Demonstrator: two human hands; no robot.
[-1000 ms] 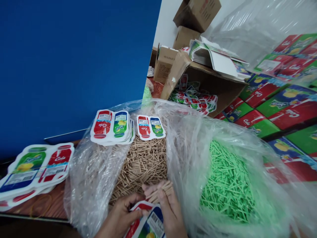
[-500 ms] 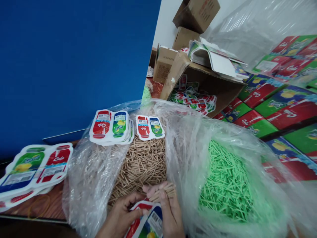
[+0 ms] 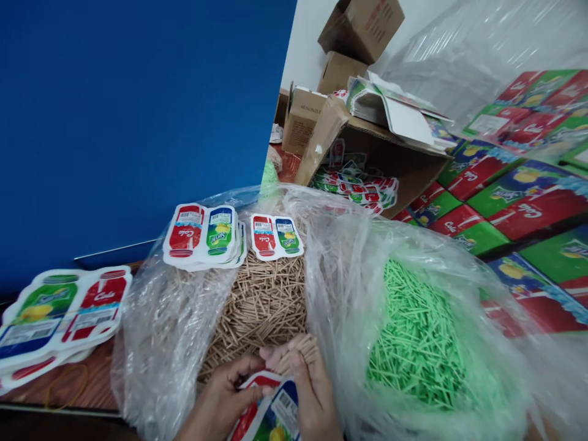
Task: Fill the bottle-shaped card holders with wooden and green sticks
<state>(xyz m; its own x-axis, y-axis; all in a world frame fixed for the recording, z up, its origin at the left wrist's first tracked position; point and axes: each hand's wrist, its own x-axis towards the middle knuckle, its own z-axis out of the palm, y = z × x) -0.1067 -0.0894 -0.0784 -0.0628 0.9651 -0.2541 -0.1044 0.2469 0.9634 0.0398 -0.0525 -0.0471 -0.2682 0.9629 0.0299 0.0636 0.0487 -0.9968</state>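
At the bottom centre, my left hand (image 3: 224, 392) pinches the top edge of a printed card pouch (image 3: 283, 409) with red Cola and blue-green Sprite jar pictures. My right hand (image 3: 316, 392) is closed around a small bunch of thin brown sticks (image 3: 296, 355), just above the pouch's right side and close against it. The pouch's lower part is cut off by the frame. Right behind my hands lies a heap of loose brown sticks (image 3: 261, 300) in a clear plastic bag (image 3: 165, 331).
On the bag rest a stack of printed pouches (image 3: 202, 236) and a separate pouch (image 3: 277, 237). More pouches (image 3: 64, 318) lie at left. Green sticks (image 3: 416, 343) fill a plastic bag at right. Behind stand an open carton (image 3: 404, 171) and stacked printed boxes (image 3: 528, 190). A blue panel (image 3: 138, 122) rises at left.
The view has shifted slightly. My hands stay in nearly the same place, the left on the pouch and the right on the brown sticks.
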